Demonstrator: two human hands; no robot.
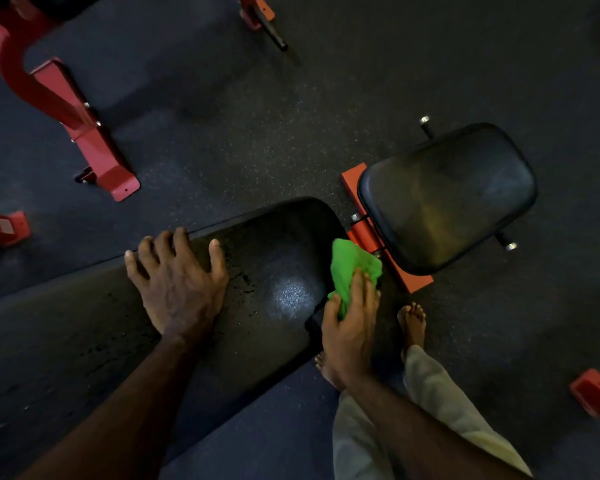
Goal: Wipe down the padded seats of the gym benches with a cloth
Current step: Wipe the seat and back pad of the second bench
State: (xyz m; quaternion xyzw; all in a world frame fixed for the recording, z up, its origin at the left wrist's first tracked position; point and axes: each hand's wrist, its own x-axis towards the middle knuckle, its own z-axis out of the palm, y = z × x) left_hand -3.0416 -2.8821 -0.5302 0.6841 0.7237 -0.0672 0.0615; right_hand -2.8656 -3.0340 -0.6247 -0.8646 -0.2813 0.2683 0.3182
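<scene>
The left hand lies flat on the long black bench pad, fingers spread and straight, fingertips reaching the pad's far edge — its grip is relaxed and holds nothing. The right hand holds a green cloth, thumb and fingers curled round the bunched fabric. The cloth sits at the rounded end of the long pad, at its near corner, just beside the gap that separates this pad from the smaller black seat pad. An orange frame with bolts shows in that gap and under the seat pad. The long pad's surface carries dark flecks and a bright reflection patch near the cloth. Two bare feet stand on the dark speckled floor below the right hand; the right foot is clear, the other mostly hidden. Red machine frames stand at upper left, well apart from the pads.
</scene>
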